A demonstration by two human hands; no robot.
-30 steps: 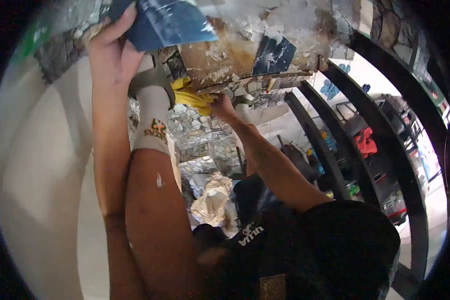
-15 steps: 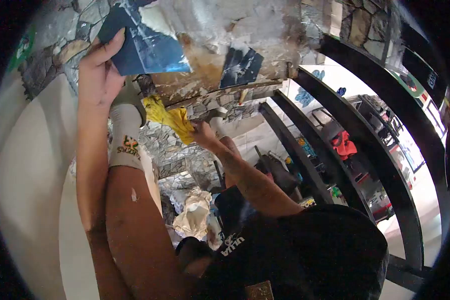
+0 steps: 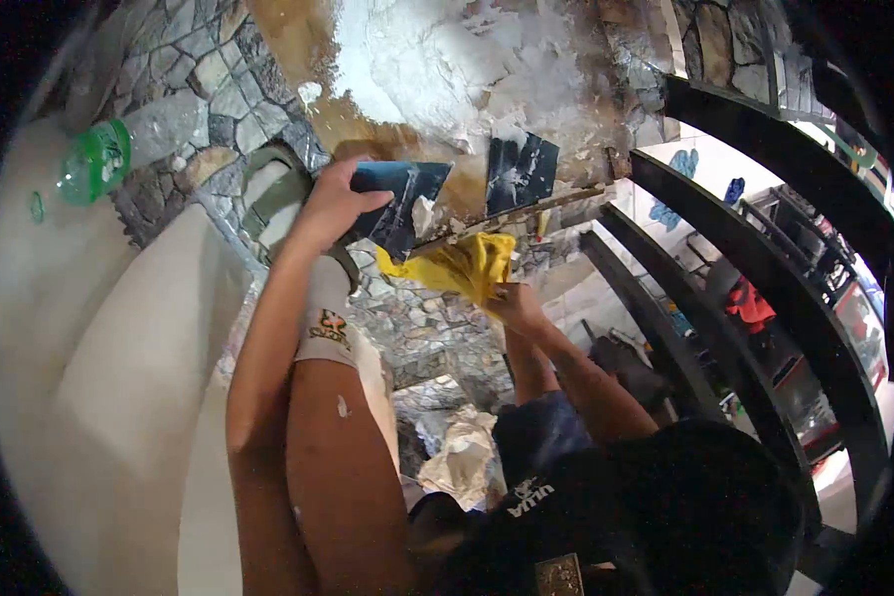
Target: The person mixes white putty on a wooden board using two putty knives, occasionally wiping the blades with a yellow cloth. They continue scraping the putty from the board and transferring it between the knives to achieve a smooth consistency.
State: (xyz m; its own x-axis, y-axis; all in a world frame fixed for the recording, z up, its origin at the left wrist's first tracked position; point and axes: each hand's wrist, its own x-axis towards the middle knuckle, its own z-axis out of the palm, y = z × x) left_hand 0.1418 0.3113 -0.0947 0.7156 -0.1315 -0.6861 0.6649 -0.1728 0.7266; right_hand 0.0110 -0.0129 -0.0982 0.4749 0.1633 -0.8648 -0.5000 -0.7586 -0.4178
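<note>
My left hand [image 3: 336,207] grips a dark blue flat sheet [image 3: 403,195] with white smears on it, held over the edge of a brown board [image 3: 368,124] coated with white paste. In my right hand [image 3: 516,306] is a crumpled yellow cloth [image 3: 462,266] with dark stains, hanging just below the board's edge. A second dark piece [image 3: 521,174], also smeared white, lies on the board to the right of the sheet. White paste [image 3: 437,70] covers much of the board's upper part.
A plastic bottle with a green label [image 3: 109,159] lies at the upper left on stone paving. Black curved bars [image 3: 755,288] stand at the right. Crumpled paper [image 3: 464,457] lies below, near my legs. Blue slippers [image 3: 683,164] are beyond the bars.
The view has shifted left, bringing the bottle into sight. The blue sheet in my left hand has come down and closer to the yellow cloth, uncovering more of the board.
</note>
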